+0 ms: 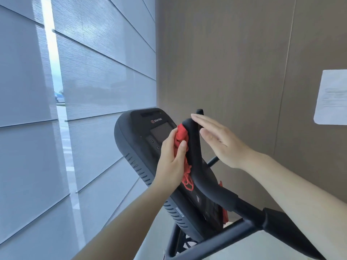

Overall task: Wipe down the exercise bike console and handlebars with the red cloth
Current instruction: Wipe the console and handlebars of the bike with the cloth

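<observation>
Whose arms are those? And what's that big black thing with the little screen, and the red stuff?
The camera sits on a person's head, so you look down at the work as if through their eyes. The big black thing is the console of an exercise bike, with a small dark screen. The curved black bar beside it is a handlebar. The left hand grips a red cloth and presses it in between the console and the handlebar, to wipe them. The right hand is flat and open by the bar's tip, holding nothing. A sheet of paper is stuck on the wall at the right.
</observation>
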Motion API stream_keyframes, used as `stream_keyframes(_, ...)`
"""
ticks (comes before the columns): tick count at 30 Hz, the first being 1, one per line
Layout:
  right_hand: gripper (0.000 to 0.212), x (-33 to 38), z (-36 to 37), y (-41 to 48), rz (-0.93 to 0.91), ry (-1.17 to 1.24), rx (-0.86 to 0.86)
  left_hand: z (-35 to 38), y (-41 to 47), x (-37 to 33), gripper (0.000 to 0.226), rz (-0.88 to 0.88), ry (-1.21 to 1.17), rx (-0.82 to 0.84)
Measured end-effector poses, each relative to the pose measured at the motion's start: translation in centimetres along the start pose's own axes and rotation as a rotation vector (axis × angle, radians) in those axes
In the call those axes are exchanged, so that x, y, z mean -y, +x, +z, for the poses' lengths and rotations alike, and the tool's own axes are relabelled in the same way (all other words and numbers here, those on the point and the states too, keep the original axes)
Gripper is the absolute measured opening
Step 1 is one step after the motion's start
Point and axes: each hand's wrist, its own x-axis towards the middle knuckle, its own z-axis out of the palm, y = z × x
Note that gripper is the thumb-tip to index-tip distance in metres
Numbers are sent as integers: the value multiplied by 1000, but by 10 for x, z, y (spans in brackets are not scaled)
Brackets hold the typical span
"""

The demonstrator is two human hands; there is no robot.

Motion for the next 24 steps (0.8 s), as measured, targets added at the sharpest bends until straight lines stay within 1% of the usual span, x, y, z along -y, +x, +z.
stream_keyframes(3,61,1,0,2,1,-23,-39,-2,5,3,31,-2,-1,26)
stream_keyframes(7,54,1,1,7,51,-62,-78,-4,14,8,40,-70,-102,35)
stream_keyframes(13,48,1,11,7,77,-52,-134,-1,-7,18,37,10,-115,9)
stream_keyframes(16,46,6,11,12,74,-64,-148,0,6,15,38,-10,-115,20)
stream_keyframes(19,45,10,11,13,84,-92,-145,2,6,17,44,-66,-159,25)
stream_keyframes(22,48,13,13,8,112,-107,-137,1,-2,26,58,-113,-172,-4)
stream_keyframes(24,52,15,15,7,134,-88,-148,0,0,28,58,-123,-170,-11)
